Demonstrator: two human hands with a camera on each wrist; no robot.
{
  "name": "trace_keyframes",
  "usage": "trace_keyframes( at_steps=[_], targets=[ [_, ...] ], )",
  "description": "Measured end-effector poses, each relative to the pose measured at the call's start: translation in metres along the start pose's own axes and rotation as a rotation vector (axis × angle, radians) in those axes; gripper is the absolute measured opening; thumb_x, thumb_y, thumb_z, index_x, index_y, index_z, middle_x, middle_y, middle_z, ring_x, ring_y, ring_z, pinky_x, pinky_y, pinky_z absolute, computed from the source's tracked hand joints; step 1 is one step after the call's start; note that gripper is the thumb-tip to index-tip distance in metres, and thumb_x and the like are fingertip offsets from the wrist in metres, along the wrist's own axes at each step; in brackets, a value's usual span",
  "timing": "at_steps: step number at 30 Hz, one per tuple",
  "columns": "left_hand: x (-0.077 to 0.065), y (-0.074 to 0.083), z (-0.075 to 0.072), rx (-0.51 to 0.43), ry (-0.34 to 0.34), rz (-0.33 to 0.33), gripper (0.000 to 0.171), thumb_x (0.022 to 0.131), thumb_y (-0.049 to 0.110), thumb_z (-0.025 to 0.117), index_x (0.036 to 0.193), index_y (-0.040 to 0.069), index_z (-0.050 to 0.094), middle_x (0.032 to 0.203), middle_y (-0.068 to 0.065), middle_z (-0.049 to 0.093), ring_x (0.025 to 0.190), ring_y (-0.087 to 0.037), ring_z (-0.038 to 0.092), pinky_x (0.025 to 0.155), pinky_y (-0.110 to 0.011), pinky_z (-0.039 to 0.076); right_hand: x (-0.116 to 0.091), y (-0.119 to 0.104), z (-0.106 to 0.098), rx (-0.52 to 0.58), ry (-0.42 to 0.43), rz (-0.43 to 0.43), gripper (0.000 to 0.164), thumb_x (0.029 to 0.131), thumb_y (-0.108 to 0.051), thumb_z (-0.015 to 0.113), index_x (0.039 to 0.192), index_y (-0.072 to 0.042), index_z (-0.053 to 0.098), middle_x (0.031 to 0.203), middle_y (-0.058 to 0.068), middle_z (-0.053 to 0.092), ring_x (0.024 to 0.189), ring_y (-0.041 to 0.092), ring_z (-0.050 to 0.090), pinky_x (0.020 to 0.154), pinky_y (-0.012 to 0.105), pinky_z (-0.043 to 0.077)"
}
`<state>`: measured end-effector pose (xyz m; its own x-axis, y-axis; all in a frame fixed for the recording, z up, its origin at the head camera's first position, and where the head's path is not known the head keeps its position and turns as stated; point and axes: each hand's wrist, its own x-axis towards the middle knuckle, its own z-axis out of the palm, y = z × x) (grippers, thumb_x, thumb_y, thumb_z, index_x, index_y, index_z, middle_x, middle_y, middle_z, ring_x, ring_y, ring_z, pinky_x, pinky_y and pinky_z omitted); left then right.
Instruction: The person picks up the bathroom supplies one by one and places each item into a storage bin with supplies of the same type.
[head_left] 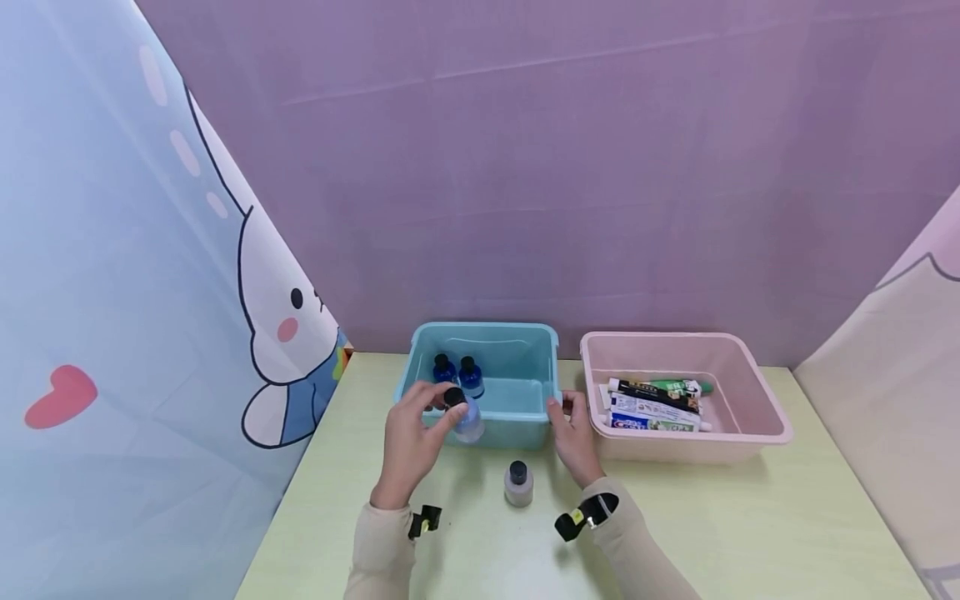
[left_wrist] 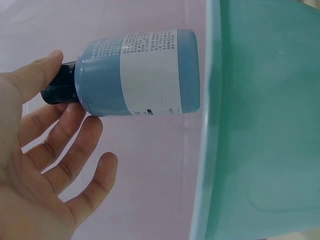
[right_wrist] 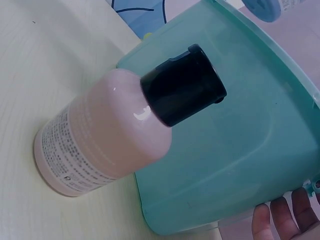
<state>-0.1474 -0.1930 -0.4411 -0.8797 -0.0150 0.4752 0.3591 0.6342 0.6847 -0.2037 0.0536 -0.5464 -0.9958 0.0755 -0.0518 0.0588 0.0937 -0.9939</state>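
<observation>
My left hand (head_left: 411,437) pinches the black cap of a small light-blue bottle (left_wrist: 102,75) and holds it upright over the front rim of a teal plastic bin (head_left: 517,427). In the left wrist view, thumb and fingertips meet at the cap while the little finger stands apart. Inside the bin, at its left, stand two dark-blue bottles (head_left: 471,379) with black caps. My right hand (head_left: 576,442) grips the bin's front right corner at the rim. A pale pinkish bottle (right_wrist: 110,135) with a black cap stands on the table in front of the bin, between my forearms.
To the right, a pink bin (head_left: 750,446) holds several toothpaste tubes (head_left: 656,404). Both bins stand on the pale table (head_left: 315,500), near the purple curtain (head_left: 525,167) at the back. A printed blue curtain (head_left: 135,275) borders the left side.
</observation>
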Motion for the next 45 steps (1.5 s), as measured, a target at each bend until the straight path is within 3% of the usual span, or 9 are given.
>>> trace_keyframes(
  at_steps=[6, 11, 16, 20, 29, 39, 45],
  targets=[
    [0.008, 0.003, 0.000, 0.001, 0.013, 0.032, 0.034, 0.089, 0.033, 0.079, 0.116, 0.013, 0.074, 0.099, 0.001, 0.067, 0.089, -0.012, 0.063, 0.074, -0.039, 0.057, 0.000, -0.002, 0.000, -0.008, 0.004, 0.001, 0.039, 0.109, -0.032, 0.047, 0.135, -0.004, 0.043, 0.133, 0.016, 0.050, 0.121, 0.028, 0.049, 0.098, 0.033, 0.047],
    [0.015, 0.004, 0.000, 0.033, 0.012, 0.044, 0.036, 0.090, 0.035, 0.078, 0.118, 0.013, 0.074, 0.097, 0.001, 0.066, 0.090, -0.012, 0.063, 0.072, -0.034, 0.056, 0.000, -0.003, -0.001, -0.004, 0.000, 0.012, 0.038, 0.109, -0.032, 0.047, 0.135, -0.005, 0.043, 0.133, 0.015, 0.050, 0.122, 0.028, 0.049, 0.100, 0.037, 0.047],
    [0.021, 0.007, 0.000, 0.051, 0.006, 0.051, 0.035, 0.090, 0.036, 0.078, 0.117, 0.014, 0.074, 0.096, 0.002, 0.065, 0.089, -0.012, 0.063, 0.068, -0.028, 0.052, 0.000, -0.002, 0.000, -0.001, 0.000, 0.007, 0.038, 0.109, -0.031, 0.048, 0.135, -0.004, 0.043, 0.133, 0.016, 0.051, 0.120, 0.027, 0.049, 0.097, 0.032, 0.047],
    [0.028, 0.008, 0.000, 0.075, -0.001, 0.065, 0.035, 0.091, 0.037, 0.077, 0.117, 0.013, 0.074, 0.096, 0.001, 0.065, 0.088, -0.012, 0.063, 0.073, -0.030, 0.053, 0.000, -0.004, 0.000, 0.004, -0.006, 0.012, 0.039, 0.109, -0.029, 0.048, 0.136, -0.003, 0.042, 0.134, 0.017, 0.050, 0.121, 0.027, 0.049, 0.095, 0.029, 0.045],
    [0.042, 0.010, 0.002, 0.129, -0.054, 0.093, 0.037, 0.093, 0.039, 0.075, 0.118, 0.013, 0.073, 0.096, 0.001, 0.062, 0.086, -0.022, 0.064, 0.071, -0.031, 0.050, -0.018, -0.039, -0.005, -0.010, -0.021, 0.009, 0.035, 0.109, -0.021, 0.047, 0.133, 0.004, 0.043, 0.130, 0.021, 0.051, 0.118, 0.028, 0.049, 0.094, 0.028, 0.046],
    [0.059, 0.009, 0.008, 0.180, -0.152, 0.080, 0.035, 0.093, 0.038, 0.075, 0.119, 0.015, 0.073, 0.097, 0.001, 0.065, 0.085, -0.019, 0.064, 0.072, -0.033, 0.050, 0.000, -0.005, -0.003, -0.002, -0.019, 0.036, 0.038, 0.109, -0.027, 0.047, 0.137, -0.002, 0.043, 0.133, 0.016, 0.050, 0.120, 0.025, 0.048, 0.095, 0.026, 0.045],
    [0.068, 0.007, 0.010, 0.213, -0.228, 0.079, 0.036, 0.093, 0.037, 0.074, 0.121, 0.014, 0.073, 0.100, 0.000, 0.067, 0.087, -0.017, 0.063, 0.074, -0.036, 0.052, 0.003, -0.002, -0.004, -0.007, -0.026, 0.032, 0.036, 0.109, -0.024, 0.046, 0.136, 0.001, 0.042, 0.133, 0.019, 0.050, 0.121, 0.028, 0.048, 0.094, 0.028, 0.046]
  ],
)
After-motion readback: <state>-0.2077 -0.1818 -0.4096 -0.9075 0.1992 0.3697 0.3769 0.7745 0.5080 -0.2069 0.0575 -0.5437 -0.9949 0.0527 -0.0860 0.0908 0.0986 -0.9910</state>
